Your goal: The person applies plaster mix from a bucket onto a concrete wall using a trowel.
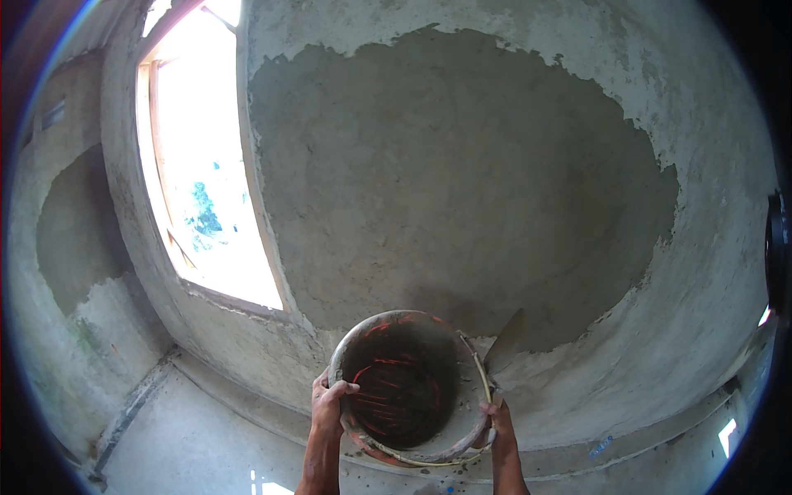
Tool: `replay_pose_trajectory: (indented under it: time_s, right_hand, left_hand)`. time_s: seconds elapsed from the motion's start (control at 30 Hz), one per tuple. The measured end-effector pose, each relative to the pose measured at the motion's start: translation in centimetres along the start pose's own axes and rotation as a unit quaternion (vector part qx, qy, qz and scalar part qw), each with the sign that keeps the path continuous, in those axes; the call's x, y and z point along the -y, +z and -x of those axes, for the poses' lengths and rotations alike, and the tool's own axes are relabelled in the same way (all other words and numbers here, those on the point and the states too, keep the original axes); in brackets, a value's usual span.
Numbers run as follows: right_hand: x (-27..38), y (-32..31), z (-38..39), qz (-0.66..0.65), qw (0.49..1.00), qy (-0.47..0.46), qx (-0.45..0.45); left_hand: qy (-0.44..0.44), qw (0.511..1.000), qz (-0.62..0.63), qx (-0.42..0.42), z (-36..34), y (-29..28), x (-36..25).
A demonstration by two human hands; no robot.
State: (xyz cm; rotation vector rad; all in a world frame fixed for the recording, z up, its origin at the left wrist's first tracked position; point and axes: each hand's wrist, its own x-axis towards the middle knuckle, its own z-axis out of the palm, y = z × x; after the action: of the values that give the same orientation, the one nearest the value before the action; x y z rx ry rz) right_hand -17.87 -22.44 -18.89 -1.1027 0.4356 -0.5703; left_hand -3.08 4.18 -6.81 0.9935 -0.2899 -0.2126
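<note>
A round bucket (472,429), crusted with grey mortar, is held up in front of me with its mouth facing me. Red-orange streaks show through the dark coating inside. My left hand (328,398) grips the left rim, thumb over the edge and fingers on the outside. On the opposite side, my right hand (497,415) closes on the rim near the pale, curved bucket handle (478,367). A trowel (506,340) rises beside that hand, its blade pointing up; its grip is mostly hidden, seemingly within the same hand.
Ahead stands a wall (709,206) with a large patch of darker, damp-looking plaster (445,165). A bright window opening (206,165) is at the left, past which another wall bears a smaller dark patch (78,231). Below lies a pale floor (206,429) with scattered mortar bits.
</note>
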Motion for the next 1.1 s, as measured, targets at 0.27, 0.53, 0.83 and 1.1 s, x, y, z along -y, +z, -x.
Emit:
replay_pose_trajectory:
  time_s: [0.27,0.53,0.83,1.1]
  right_hand:
    - [1.6,8.1,2.1,0.054,0.997,-0.029,0.05]
    - [-1.7,15.2,3.7,-0.053,0.998,-0.036,0.011]
    - [-22.8,-12.9,-2.5,-0.263,0.96,0.046,0.091]
    - [-12.1,0.7,-2.1,0.088,0.995,0.019,-0.042]
  left_hand:
    - [-0.042,0.997,0.058,-0.016,-1.7,-7.2,-3.1]
    - [-0.053,0.961,0.271,0.005,-2.9,-14.6,-3.5]
    - [-0.115,0.949,0.283,-0.078,-3.6,-17.0,-2.1]
    - [-0.139,0.933,0.332,-0.008,-4.7,-18.5,-1.5]
